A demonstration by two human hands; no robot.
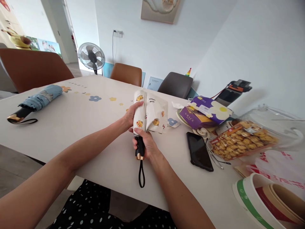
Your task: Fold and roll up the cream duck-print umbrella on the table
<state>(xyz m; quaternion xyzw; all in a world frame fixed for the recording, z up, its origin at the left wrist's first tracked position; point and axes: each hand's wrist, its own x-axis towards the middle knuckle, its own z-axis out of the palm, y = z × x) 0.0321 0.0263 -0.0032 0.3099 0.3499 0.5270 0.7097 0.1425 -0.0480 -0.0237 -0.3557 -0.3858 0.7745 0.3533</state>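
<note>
A white folding umbrella (155, 109) printed with yellow ducks is held over the middle of the table, its black and gold handle (140, 149) toward me. Loose cloth spreads out on its right side. My left hand (133, 114) is closed round the left side of the canopy, thumb on the cloth. Lower down, my right hand (147, 143) grips where the handle meets the canopy, and a black wrist strap (141, 175) hangs below it. Far to the left lies a folded blue umbrella (43, 97) with a similar handle.
On the right of the white table (95, 140) lie a black phone (199, 151), a purple box (195, 117), a bag of brown snacks (243, 138) and a black bottle (230, 92). Paper cups (247, 194) stand near right. Chairs and a fan (91, 56) are beyond.
</note>
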